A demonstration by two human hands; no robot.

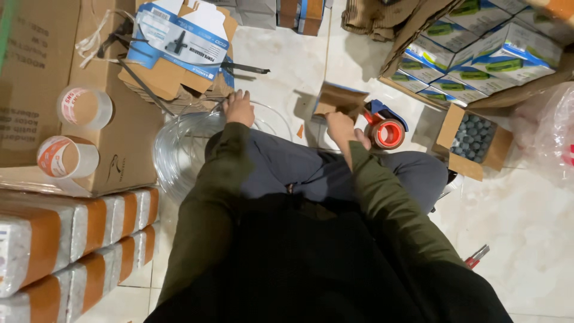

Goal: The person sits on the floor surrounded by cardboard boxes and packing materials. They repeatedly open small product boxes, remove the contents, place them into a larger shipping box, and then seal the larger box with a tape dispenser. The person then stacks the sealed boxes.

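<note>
I sit on a white tiled floor with my knees drawn up. My left hand (pixel 238 107) reaches down onto a coil of clear plastic tubing (pixel 179 146), its fingers curled at the edge of a stack of flat brown and blue card packaging (pixel 176 51); whether it grips anything is hidden. My right hand (pixel 342 127) is closed on a small brown cardboard box (pixel 338 100) held just above the floor. A tape dispenser with a red roll (pixel 387 131) lies right beside that hand.
Two tape rolls (pixel 84 107) (pixel 67 157) rest on a flattened brown carton (pixel 42 90) at left, above wrapped white and orange blocks (pixel 72 233). A carton of blue and white boxes (pixel 478 54) stands upper right, a small open box of dark round pieces (pixel 473 139) beneath it. A red-handled tool (pixel 476 257) lies lower right.
</note>
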